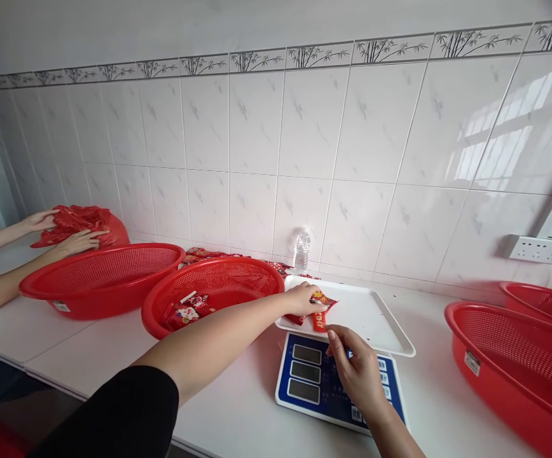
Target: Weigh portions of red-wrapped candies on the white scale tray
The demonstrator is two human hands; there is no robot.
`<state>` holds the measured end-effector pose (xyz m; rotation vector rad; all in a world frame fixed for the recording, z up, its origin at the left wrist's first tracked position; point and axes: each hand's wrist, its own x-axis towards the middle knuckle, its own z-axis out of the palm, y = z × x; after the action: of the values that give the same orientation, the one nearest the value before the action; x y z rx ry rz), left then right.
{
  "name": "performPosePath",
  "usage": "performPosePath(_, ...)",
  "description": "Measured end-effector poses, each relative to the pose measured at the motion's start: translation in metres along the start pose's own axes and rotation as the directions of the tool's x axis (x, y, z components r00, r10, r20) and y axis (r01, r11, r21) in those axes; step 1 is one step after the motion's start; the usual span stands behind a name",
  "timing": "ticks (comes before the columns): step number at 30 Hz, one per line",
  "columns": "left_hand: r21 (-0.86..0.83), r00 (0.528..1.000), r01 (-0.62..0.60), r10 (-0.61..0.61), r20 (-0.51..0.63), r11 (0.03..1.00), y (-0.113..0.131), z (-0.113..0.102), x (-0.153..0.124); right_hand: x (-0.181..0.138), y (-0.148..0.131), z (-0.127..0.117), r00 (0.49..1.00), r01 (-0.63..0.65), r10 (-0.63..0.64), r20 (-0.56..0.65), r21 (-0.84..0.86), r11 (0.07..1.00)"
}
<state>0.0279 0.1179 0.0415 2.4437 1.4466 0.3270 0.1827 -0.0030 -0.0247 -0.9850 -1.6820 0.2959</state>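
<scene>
Over the white tray (359,315) of a blue weighing scale (326,381), my left hand (302,299) is closed on red printed packets (320,320). One packet's end sticks out past my fingers to the right, and another hangs below them. My right hand (355,366) is above the scale's keypad with thumb and forefinger pinched together, close to the lower end of the hanging packet. Whether those fingertips hold anything is hidden. The scale's displays look dark. Left of the tray, a red basket (149,312) holds several red packets (187,312), partly behind my left forearm.
Another red basket (99,302) stands farther left, where another person's hands (78,242) grip a red plastic bag (109,226). More red baskets (505,375) are at the right. A clear bottle (302,251) stands by the tiled wall, near a power socket (536,249).
</scene>
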Motion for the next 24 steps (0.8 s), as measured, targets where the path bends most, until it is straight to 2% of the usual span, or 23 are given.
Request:
performPosePath(8,-0.041,0.995,0.041,-0.044,-0.090,0.998,0.002,0.001,-0.007,0.000,0.000,0.001,1.000,0.023,-0.023,-0.017,-0.022,0.999)
performPosePath(13,-0.039,0.990,0.012,-0.018,-0.143,0.999,0.003,0.004,-0.006,0.000,-0.001,0.002,1.000,0.009,-0.009,-0.012,0.014,1.000)
performPosePath(17,-0.098,0.973,-0.070,0.046,-0.228,0.993,0.002,-0.014,-0.005,0.000,-0.001,0.002,1.000,0.000,0.000,-0.017,0.018,1.000)
performPosePath(19,-0.140,0.956,-0.059,0.016,-0.292,0.988,-0.008,-0.030,-0.007,0.000,-0.001,0.001,1.000,-0.001,0.002,-0.016,0.009,1.000)
performPosePath(21,-0.162,0.940,0.008,-0.063,-0.335,0.987,-0.028,-0.045,-0.013,-0.001,-0.001,0.000,1.000,-0.004,0.005,-0.010,0.007,1.000)
performPosePath(24,-0.109,0.939,0.185,-0.208,-0.274,0.977,-0.072,-0.058,-0.037,-0.003,0.000,-0.001,1.000,-0.014,0.014,-0.001,0.004,1.000)
